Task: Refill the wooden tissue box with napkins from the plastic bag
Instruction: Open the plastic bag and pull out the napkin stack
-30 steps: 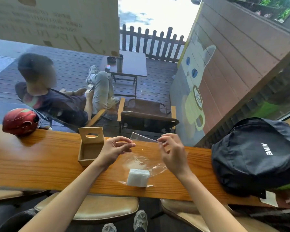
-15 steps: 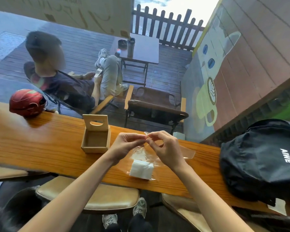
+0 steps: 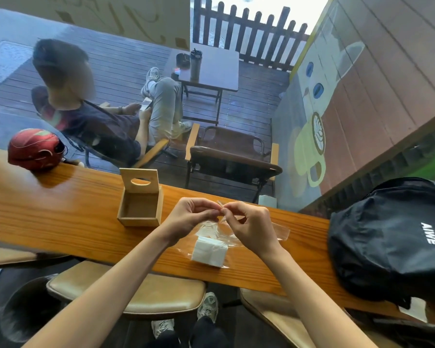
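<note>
- Wooden counter point(image 3: 68, 219) is seen running left to right across the view, with padded stools point(image 3: 126, 292) tucked under its near edge.
- Napkins point(image 3: 209, 251), a white stack, are seen lying near the counter's near edge, inside the lower end of a clear bag point(image 3: 278, 231).
- Above the stack, the bag's upper edge is pinched between the fingertips of both hands, which are brought together and nearly touch.
- Left hand point(image 3: 189, 217) is closed on the plastic from the left; right hand point(image 3: 249, 226) is closed on it from the right.
- Box point(image 3: 140, 209) is placed just left of the left hand, apart from the bag; its lid is raised upright at the far side and the inside is seen bare.
- Black backpack point(image 3: 392, 237) is set on the counter's right end, well apart from the bag.
- Red helmet point(image 3: 34, 149) is rested at the far left edge.
- Beyond the glass, a seated person point(image 3: 98, 121), a chair point(image 3: 231, 159) and a small table point(image 3: 211, 69) are seen on a deck.
</note>
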